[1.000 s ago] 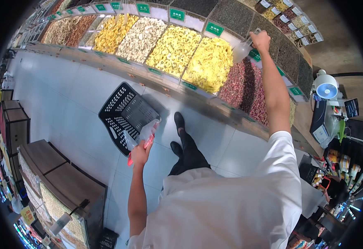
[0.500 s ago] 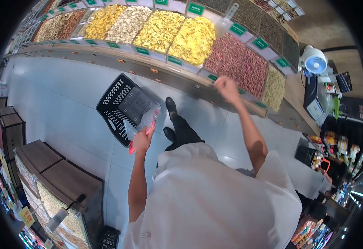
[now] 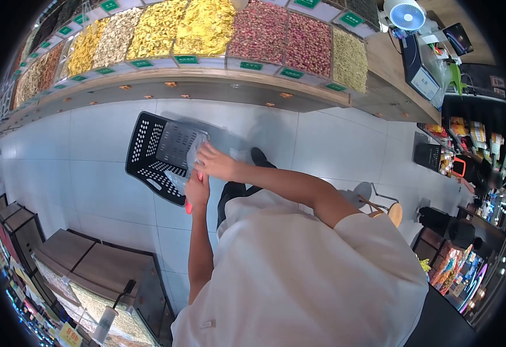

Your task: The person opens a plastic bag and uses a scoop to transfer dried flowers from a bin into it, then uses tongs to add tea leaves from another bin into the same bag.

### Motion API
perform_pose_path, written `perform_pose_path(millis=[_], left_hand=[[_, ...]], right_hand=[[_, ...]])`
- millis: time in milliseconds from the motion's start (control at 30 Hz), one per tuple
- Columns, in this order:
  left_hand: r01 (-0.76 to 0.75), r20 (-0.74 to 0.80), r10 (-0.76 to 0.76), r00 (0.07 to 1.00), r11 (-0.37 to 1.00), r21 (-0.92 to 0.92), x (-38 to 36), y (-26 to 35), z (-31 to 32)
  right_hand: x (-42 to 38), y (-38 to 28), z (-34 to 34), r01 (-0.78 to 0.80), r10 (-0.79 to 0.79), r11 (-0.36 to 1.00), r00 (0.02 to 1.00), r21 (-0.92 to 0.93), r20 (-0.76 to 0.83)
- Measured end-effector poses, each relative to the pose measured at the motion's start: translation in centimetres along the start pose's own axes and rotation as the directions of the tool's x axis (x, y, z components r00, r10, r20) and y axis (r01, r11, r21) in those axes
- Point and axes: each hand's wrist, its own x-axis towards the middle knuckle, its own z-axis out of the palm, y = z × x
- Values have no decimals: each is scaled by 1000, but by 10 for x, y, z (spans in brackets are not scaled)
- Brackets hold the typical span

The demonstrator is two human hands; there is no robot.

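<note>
My left hand [image 3: 197,191] is closed round the red handle [image 3: 188,207] of a black shopping basket [image 3: 143,165], which hangs tilted with its perforated inside in view. Crumpled clear plastic [image 3: 192,155], apparently a bag, rises beside the handle. Against it, just above my left hand, is my right hand [image 3: 218,164], fingers bent and closed on the plastic bag; its fingertips are partly hidden. More clear plastic [image 3: 176,181] shows on the left side of my left hand, over the basket. What the bags contain cannot be made out.
Along the far side runs a counter [image 3: 218,87] with bins of dried goods, including yellow flowers [image 3: 204,29] and pink buds [image 3: 308,43]. A fan [image 3: 408,16] and a scale [image 3: 423,78] stand at right. A brown display case [image 3: 114,266] is lower left; people are at far right.
My right hand has come down and left from the counter's edge to the plastic bag at my left hand. The view has turned, so the counter lies more level.
</note>
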Motion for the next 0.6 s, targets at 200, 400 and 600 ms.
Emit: perform_pose_path(millis=[200,400,600], left_hand=[[45,82,-52,995,996,78,-41,1,8],[73,38,-78,996,990,123,-69,3,46],[59,19,-60,998,998,33,-79,3,68]], right_hand=[[-26,-9,22,11,-15,1000,976,18,216],[-69,-22,53,-104,93,993,981,56,173],[-92,-34,25,-202,178,972,966,119,185]])
